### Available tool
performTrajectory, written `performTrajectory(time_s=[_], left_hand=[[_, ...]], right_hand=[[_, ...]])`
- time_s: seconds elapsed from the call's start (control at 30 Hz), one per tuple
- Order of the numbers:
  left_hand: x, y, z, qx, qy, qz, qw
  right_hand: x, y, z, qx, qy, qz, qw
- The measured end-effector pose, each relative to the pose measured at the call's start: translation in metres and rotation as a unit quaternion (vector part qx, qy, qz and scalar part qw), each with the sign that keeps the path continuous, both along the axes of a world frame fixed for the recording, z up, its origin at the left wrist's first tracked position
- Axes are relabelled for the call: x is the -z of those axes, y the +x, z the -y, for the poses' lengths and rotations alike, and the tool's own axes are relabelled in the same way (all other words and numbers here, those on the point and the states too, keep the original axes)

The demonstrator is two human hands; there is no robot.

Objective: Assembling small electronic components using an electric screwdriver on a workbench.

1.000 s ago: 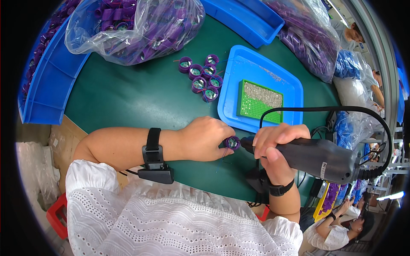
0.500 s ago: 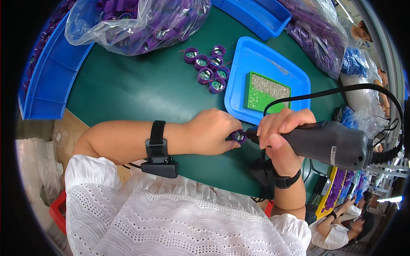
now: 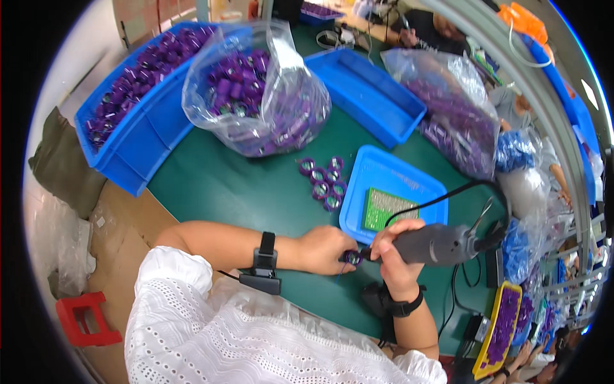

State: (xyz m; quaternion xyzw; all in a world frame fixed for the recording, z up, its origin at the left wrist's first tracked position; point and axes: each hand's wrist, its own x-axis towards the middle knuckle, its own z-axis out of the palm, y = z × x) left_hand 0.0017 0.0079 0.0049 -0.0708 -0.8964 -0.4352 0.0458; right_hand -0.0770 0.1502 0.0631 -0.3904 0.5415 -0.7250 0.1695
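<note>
Between the fingertips of my left hand (image 3: 323, 251) is a small purple cup-shaped part (image 3: 352, 257) with a circuit board inside and thin wires hanging from it. My right hand (image 3: 398, 259) is wrapped round a dark grey corded electric screwdriver (image 3: 432, 245). The tool lies nearly level, its tip pointing left at the purple part; whether they touch cannot be made out. Just beyond my hands, a blue tray (image 3: 359, 168) holds a green perforated screw tray (image 3: 373, 219) partly covered with small screws. Several similar purple parts (image 3: 320, 191) stand grouped left of the blue tray.
An open clear bag (image 3: 291, 105) of purple parts stands at the back, beside a blue bin (image 3: 137, 163) full of them. Behind the tray are another blue bin (image 3: 377, 105) and a filled bag (image 3: 460, 141). The black cord (image 3: 476, 184) loops on the right. Other people work nearby.
The view has shifted, showing more of the far table and the bins. My left hand still holds the purple part, and my right hand the screwdriver, its tip still beside the part.
</note>
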Motion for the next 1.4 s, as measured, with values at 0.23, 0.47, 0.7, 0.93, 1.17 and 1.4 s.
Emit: performTrajectory(time_s=[0.23, 0.47, 0.7, 0.93, 1.17, 1.4], left_hand=[[-0.056, 0.014, 0.024, -0.044, -0.115, -0.255, 0.959], [-0.165, 0.019, 0.177, -0.454, -0.264, -0.233, 0.818], [-0.070, 0.032, 0.113, -0.242, -0.237, -0.158, 0.928], [-0.010, -0.014, 0.121, -0.288, -0.014, -0.014, 0.958], [-0.034, 0.012, 0.109, -0.215, -0.096, -0.087, 0.968], [-0.024, 0.023, 0.026, 0.090, -0.009, -0.010, 0.996]], right_hand=[[-0.075, -0.005, -0.044, 0.051, -0.265, -0.012, 0.963], [-0.081, -0.027, -0.061, 0.109, -0.280, -0.052, 0.952], [-0.072, -0.029, -0.058, 0.109, -0.243, -0.064, 0.962], [-0.072, -0.028, -0.052, 0.093, -0.226, -0.032, 0.969], [-0.060, -0.047, -0.045, 0.128, -0.183, -0.059, 0.973], [-0.022, -0.071, -0.011, 0.063, -0.130, -0.032, 0.989]])
